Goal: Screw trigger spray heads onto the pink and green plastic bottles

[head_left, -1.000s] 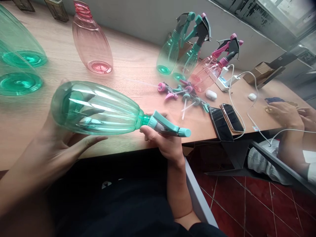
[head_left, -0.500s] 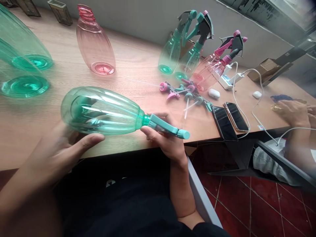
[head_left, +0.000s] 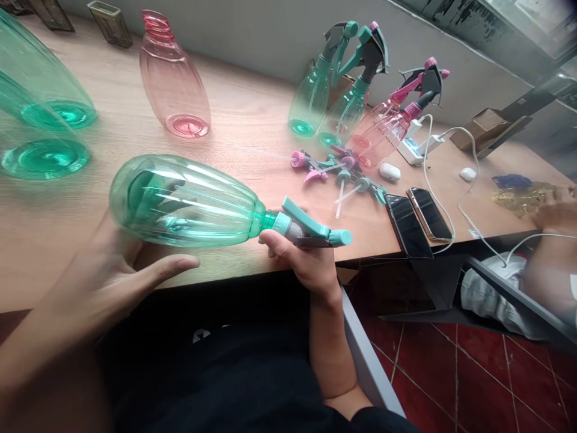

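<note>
A clear green spray bottle (head_left: pixel 193 201) lies sideways in the air over the table's front edge, its base to the left. A teal and grey trigger sprayer head (head_left: pixel 311 225) sits at its neck. My right hand (head_left: pixel 311 258) is closed around the sprayer head, thumb by the collar. My left hand (head_left: pixel 108 270) cups the base end from below; its fingers are partly hidden behind the bottle, and the thumb sticks out along the near side, apart from it. Loose pink and teal sprayer heads (head_left: pixel 342 174) with dip tubes lie beyond my right hand.
A pink bottle (head_left: pixel 175 90) without a head and green bottles (head_left: pixel 49 78) stand at the left. Several bottles with sprayers (head_left: pixel 356 96) stand by the wall. Two phones (head_left: pixel 408 222), a power strip (head_left: pixel 410 147) and cables lie right, near another person's hand (head_left: pixel 559 207).
The sprayer head has turned, and its teal lever now angles up away from the body. My left thumb has straightened a little. The other person's hand has shifted right.
</note>
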### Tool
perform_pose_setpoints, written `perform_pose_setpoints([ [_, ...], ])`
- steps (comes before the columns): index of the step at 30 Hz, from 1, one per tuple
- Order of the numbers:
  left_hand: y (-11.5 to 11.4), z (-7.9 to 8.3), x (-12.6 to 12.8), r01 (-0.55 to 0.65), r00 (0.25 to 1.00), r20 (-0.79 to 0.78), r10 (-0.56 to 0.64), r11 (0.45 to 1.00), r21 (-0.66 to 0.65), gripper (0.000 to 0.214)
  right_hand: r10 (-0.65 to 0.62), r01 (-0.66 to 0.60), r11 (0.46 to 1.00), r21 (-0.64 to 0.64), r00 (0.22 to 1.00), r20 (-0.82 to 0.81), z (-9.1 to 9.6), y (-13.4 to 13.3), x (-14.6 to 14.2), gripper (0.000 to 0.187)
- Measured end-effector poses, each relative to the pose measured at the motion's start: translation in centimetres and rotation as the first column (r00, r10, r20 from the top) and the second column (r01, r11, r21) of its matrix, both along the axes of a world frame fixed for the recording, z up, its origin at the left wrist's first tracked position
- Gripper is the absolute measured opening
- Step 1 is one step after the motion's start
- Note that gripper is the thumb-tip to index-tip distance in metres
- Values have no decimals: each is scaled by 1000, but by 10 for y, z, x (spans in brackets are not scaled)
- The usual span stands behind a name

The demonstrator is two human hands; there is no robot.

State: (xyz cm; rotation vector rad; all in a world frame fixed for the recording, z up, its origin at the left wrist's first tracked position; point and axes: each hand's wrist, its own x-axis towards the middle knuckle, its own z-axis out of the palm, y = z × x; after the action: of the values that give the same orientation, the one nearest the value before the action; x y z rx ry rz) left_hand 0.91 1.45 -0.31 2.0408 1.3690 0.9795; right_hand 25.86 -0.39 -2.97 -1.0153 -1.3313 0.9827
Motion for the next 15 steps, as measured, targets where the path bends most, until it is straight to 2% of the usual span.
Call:
perform_pose_setpoints([
  [3, 1, -5, -7, 15, 1000, 17, -15, 1000, -5, 62, 15, -15, 999, 31, 1000, 4, 3, 1, 0, 33],
  [6, 0, -7, -8, -14, 1000, 26, 14, 1000, -16, 56, 14, -15, 1000, 8, 1000, 19, 3, 1, 0, 32],
  [15, -7, -6, -3, 11, 988, 153, 14, 987, -163, 62, 44, -46, 998, -32, 998, -50, 1, -3, 1, 32],
])
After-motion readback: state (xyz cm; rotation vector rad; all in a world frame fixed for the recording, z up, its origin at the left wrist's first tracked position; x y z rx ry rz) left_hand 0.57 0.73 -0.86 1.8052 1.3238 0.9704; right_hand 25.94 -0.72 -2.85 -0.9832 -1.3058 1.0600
